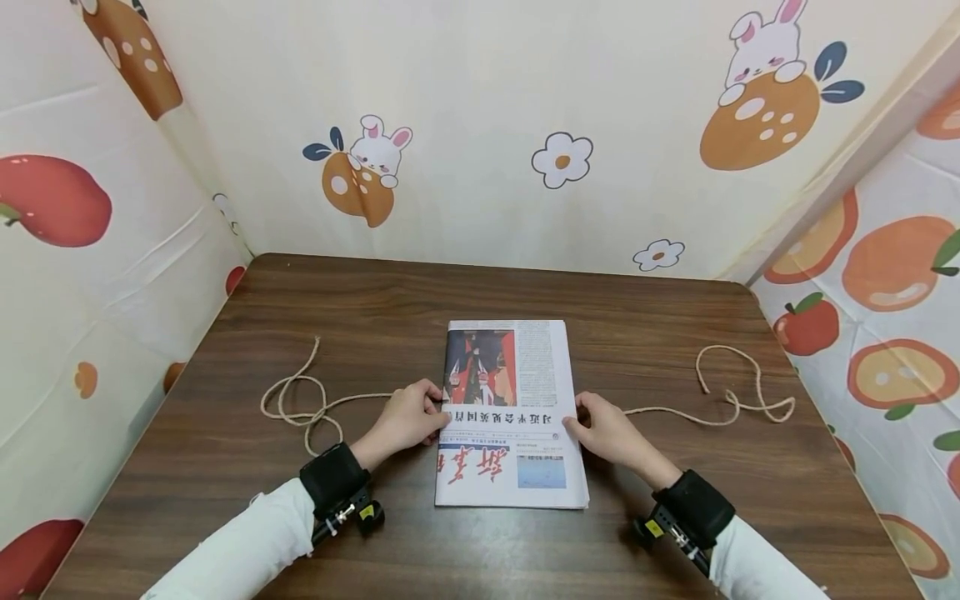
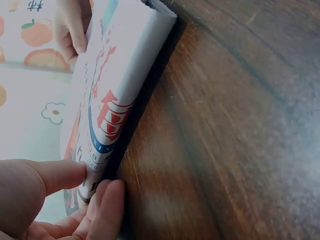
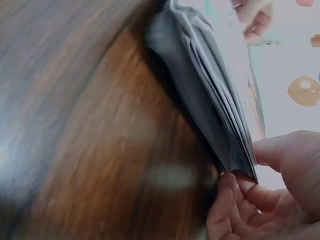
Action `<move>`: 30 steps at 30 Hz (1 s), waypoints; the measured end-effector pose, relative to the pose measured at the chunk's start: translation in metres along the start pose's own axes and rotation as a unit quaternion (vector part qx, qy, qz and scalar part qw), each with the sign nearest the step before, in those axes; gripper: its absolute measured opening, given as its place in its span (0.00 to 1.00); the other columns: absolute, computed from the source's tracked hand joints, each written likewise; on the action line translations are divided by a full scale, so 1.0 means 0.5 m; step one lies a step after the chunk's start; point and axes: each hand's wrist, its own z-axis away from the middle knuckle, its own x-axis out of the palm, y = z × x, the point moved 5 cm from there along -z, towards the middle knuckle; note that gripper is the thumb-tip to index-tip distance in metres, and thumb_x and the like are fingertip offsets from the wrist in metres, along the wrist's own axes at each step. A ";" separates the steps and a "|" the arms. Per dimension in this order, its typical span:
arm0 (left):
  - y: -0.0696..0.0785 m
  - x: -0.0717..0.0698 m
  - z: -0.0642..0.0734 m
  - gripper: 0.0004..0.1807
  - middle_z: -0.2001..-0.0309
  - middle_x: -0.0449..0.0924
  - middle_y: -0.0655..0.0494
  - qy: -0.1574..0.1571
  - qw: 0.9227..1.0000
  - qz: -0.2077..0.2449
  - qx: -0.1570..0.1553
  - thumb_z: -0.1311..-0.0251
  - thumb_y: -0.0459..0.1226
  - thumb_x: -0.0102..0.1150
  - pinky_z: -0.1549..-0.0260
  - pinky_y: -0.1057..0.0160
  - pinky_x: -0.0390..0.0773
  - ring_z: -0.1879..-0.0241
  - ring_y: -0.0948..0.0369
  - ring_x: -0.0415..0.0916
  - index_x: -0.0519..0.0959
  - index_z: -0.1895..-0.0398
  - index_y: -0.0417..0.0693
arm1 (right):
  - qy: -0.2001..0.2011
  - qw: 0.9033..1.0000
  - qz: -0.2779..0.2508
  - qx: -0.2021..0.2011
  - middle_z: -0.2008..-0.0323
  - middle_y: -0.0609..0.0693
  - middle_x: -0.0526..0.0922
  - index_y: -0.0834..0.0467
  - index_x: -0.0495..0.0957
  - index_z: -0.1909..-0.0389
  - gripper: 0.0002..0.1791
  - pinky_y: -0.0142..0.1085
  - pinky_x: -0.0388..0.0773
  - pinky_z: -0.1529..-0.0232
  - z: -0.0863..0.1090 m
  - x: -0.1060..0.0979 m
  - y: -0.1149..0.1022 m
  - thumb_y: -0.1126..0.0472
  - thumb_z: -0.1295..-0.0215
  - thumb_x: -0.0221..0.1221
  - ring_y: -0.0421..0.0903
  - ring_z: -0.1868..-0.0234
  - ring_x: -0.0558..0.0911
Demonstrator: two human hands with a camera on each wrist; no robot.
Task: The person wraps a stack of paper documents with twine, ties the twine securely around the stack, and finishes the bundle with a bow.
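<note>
A folded newspaper [image 1: 540, 375] lies in the middle of the wooden table, its print upside down in the head view. My left hand [image 1: 405, 421] pinches its left folded edge, thumb on top and fingers curled at the underside. On the opposite side my right hand [image 1: 606, 429] pinches the edge where the layered pages [image 3: 215, 85] show, thumb above and fingers below. A thin cream rope [image 1: 322, 408] runs out from beside the left hand in loose loops. Its other part [image 1: 675, 411] emerges by the right hand; the stretch between is hidden by the newspaper and hands.
The brown wooden table [image 1: 337, 292] has a patterned curtain [image 1: 480, 208] along its back edge. Printed fruit cloths hang at the left [image 1: 150, 317] and right [image 1: 847, 400]. Black wrist cameras are strapped to both forearms.
</note>
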 end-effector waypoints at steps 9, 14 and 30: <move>0.006 -0.050 0.031 0.13 0.77 0.77 0.61 0.051 0.994 -0.097 0.017 0.49 0.42 0.63 0.75 0.64 0.69 0.77 0.66 0.71 0.78 0.63 0.46 | 0.054 0.997 0.041 -0.046 0.66 0.54 0.74 0.64 0.71 0.55 0.16 0.33 0.70 0.72 0.011 -0.030 -0.011 0.65 0.44 0.61 0.41 0.72 0.72; 0.002 -0.094 0.064 0.11 0.76 0.77 0.62 0.060 0.986 -0.153 0.035 0.48 0.42 0.63 0.78 0.65 0.67 0.78 0.66 0.70 0.80 0.64 0.47 | 0.053 0.994 0.041 -0.088 0.66 0.49 0.77 0.60 0.74 0.60 0.10 0.35 0.76 0.66 0.021 -0.039 -0.018 0.66 0.43 0.60 0.40 0.68 0.78; -0.115 -0.253 0.148 0.10 0.70 0.79 0.52 0.170 0.961 -0.213 0.049 0.44 0.39 0.60 0.79 0.58 0.71 0.73 0.56 0.76 0.78 0.62 0.42 | 0.069 0.985 0.069 -0.141 0.64 0.44 0.77 0.55 0.76 0.61 0.10 0.37 0.75 0.66 0.055 -0.057 -0.022 0.66 0.44 0.61 0.42 0.64 0.78</move>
